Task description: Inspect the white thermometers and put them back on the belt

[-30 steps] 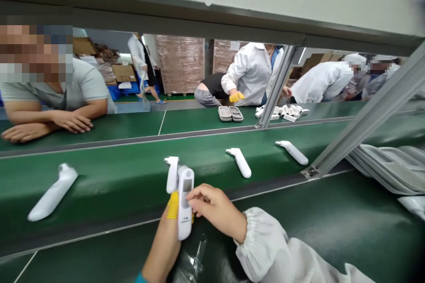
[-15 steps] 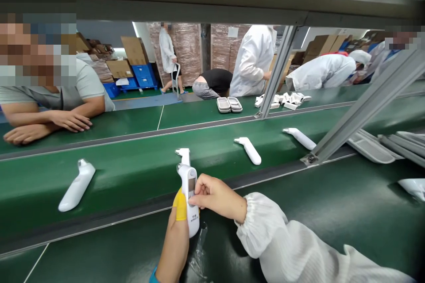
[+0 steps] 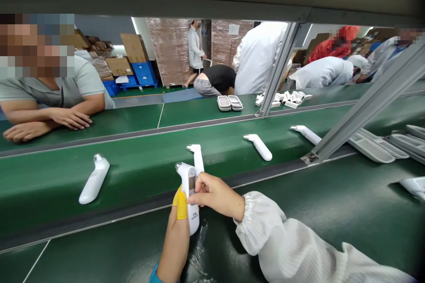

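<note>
A white ear thermometer (image 3: 193,221) with a small grey screen stands nearly upright in my left hand (image 3: 176,225), which wears yellow covers on its fingers. My right hand (image 3: 217,195) is closed in a pinch against the thermometer's face, thumb tip just below the screen. Whether anything thin sits between those fingertips cannot be made out. Crumpled clear plastic (image 3: 198,252) lies on the green bench under my hands. Just behind, another white thermometer (image 3: 198,157) rests on the conveyor belt, partly hidden by the held one.
More thermometers lie on the green belt (image 3: 139,172), one at left (image 3: 94,180), others at right (image 3: 260,147). A slanted metal post (image 3: 352,106) and grey case trays (image 3: 375,148) stand right. Across the belt are an open case (image 3: 229,102), white boxes (image 3: 292,98) and a co-worker's folded arms (image 3: 66,117).
The thermometers on the belt have shifted to the right. My hands stay nearly still on the held thermometer. In the background, a walking person has moved right and someone in red has appeared.
</note>
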Demonstrator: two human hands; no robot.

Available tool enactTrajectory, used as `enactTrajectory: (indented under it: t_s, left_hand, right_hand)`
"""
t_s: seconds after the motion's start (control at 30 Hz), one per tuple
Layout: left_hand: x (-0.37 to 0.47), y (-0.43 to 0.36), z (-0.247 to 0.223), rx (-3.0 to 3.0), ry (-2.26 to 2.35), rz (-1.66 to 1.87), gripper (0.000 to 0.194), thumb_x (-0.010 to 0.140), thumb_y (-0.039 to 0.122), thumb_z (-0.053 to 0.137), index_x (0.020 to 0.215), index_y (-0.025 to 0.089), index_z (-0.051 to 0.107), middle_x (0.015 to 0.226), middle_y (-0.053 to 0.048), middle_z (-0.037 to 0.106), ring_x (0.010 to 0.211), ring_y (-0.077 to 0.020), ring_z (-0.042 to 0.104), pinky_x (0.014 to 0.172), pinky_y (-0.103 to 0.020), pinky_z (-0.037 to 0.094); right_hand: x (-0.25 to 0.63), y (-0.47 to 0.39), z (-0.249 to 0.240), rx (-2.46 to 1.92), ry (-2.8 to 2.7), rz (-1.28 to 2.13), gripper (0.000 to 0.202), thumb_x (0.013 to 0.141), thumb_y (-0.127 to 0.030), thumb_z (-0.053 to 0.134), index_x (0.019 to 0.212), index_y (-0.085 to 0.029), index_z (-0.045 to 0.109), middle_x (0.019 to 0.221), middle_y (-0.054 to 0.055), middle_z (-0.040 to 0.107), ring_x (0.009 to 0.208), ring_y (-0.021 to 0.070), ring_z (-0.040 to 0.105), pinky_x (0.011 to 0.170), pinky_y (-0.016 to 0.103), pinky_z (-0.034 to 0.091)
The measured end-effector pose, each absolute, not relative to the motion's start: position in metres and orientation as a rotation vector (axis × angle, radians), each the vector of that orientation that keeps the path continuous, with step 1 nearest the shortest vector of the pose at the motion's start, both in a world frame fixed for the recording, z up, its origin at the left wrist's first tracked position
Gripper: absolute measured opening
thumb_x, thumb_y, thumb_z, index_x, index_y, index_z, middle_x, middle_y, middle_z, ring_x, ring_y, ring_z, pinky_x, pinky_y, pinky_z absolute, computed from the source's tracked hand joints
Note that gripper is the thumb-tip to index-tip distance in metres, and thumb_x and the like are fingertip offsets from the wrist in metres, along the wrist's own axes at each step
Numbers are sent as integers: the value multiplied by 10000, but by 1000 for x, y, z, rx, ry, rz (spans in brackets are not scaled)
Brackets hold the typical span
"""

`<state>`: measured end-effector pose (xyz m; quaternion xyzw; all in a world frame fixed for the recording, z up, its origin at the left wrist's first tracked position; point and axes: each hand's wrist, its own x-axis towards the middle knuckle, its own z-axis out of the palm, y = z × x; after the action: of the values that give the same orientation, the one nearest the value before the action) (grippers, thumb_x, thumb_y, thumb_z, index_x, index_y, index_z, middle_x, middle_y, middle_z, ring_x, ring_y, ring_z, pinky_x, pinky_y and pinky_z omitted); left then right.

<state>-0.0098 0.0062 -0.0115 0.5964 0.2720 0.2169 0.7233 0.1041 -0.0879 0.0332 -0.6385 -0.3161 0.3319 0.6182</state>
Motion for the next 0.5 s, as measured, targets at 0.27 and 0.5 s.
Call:
enactTrajectory:
  t_s: [0.27, 0.5]
  left_hand:
    - [-9, 6, 2, 1419, 654, 535, 490, 896, 526, 510, 1328, 295, 518, 1418, -43, 508, 1340, -259, 417, 1137, -389, 278]
    - [-6, 4, 16, 1637, 680, 552, 589, 908, 573, 425, 1396, 245, 444, 1470, -61, 458, 1384, -231, 367, 1141, -337, 293]
  right_hand:
    - [95, -95, 50, -1627, -993, 566, 51, 837, -196, 569, 794, -184, 543, 799, -1, 601, 717, 118, 599, 697, 252, 488]
    - [94, -96, 57, -2265, -1212, -4, 113, 826, -125, 431, 810, -175, 531, 838, 44, 612, 775, 172, 597, 704, 285, 435]
